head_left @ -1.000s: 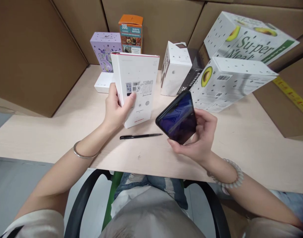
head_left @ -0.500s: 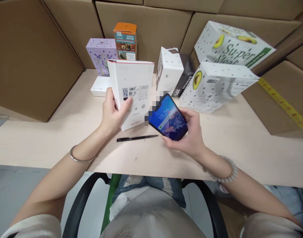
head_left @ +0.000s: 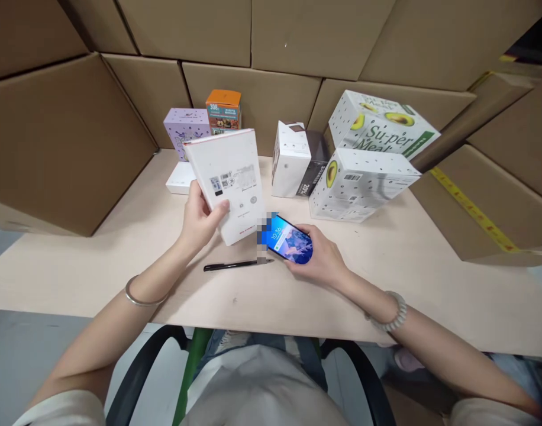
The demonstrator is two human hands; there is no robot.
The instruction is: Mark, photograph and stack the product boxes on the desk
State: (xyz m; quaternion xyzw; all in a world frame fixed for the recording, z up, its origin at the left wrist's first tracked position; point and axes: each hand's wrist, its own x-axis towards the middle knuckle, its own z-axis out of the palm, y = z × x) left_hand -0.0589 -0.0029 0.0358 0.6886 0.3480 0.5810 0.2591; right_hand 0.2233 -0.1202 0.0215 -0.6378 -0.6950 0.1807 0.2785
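Note:
My left hand [head_left: 200,216] grips a flat white box [head_left: 235,195] by its left side, thumb pressed on the face. Printed labels, codes and small red lettering mark that face, and the box is held tilted above the table. In my right hand [head_left: 322,257] is a smartphone [head_left: 291,241] with its screen lit, showing a clock over a blue picture. Pixelated blocks cover its left end. The phone's left end is close to the lower right corner of the box. A black pen [head_left: 231,266] lies on the table below both.
On the wooden table [head_left: 386,284] stand a purple box [head_left: 186,130], an orange box [head_left: 224,109], a small white box [head_left: 178,180], a white carton [head_left: 291,168], a dark carton [head_left: 315,168] and avocado-printed boxes [head_left: 364,189]. Large cardboard boxes [head_left: 253,112] wall the back and sides.
The view has tilted upward, showing more of the cardboard wall. My right hand has turned the phone flatter and brought it nearer the white box, which leans more.

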